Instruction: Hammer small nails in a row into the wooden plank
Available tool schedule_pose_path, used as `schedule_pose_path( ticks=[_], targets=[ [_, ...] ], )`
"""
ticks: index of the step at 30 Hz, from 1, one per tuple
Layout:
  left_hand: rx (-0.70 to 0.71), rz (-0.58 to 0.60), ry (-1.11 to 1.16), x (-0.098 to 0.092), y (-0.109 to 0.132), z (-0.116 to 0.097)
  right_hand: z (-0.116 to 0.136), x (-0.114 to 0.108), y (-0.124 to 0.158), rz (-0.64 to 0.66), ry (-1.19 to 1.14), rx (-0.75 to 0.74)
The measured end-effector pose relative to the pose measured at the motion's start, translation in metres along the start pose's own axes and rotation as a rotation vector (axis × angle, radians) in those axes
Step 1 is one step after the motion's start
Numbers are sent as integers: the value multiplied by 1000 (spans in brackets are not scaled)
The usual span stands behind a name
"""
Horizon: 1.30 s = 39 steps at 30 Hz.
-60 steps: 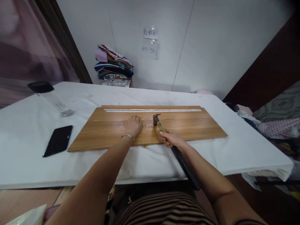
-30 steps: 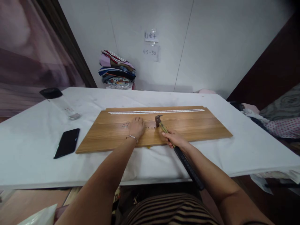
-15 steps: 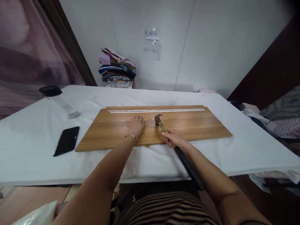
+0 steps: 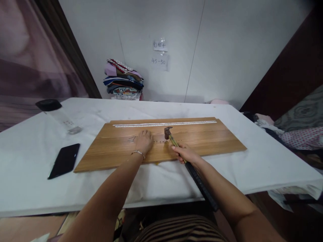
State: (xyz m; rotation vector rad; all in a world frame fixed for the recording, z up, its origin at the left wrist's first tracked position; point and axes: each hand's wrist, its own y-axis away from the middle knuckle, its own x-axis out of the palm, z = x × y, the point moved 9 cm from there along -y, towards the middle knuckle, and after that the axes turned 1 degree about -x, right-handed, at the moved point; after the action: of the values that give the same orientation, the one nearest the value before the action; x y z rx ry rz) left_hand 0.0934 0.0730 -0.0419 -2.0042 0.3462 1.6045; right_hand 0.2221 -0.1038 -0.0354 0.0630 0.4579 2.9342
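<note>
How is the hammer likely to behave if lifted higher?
The hammer will probably feel head-heavy, as its head looks like metal, though the right hand holding it near that end may lessen this. Its straight handle likely stays stiff.

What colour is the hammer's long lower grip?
The grip is black, shown in the head view.

Two hands [image 4: 144,142] [image 4: 186,153], one hammer [image 4: 194,174], one board [image 4: 204,136], two white strips [image 4: 161,124], one phone [image 4: 64,161], one bottle [image 4: 59,117] and two paper signs [image 4: 159,62] show.
</note>
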Motion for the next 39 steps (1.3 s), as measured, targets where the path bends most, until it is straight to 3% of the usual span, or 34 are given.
schedule_pose_path(
  ticks=[10,39],
  targets=[
    [9,-8,16,4,-2,2,-2,2,-1,11,5,21],
    [-8,29,20,-10,3,-6,0,-3,2,9,2,43]
  ],
)
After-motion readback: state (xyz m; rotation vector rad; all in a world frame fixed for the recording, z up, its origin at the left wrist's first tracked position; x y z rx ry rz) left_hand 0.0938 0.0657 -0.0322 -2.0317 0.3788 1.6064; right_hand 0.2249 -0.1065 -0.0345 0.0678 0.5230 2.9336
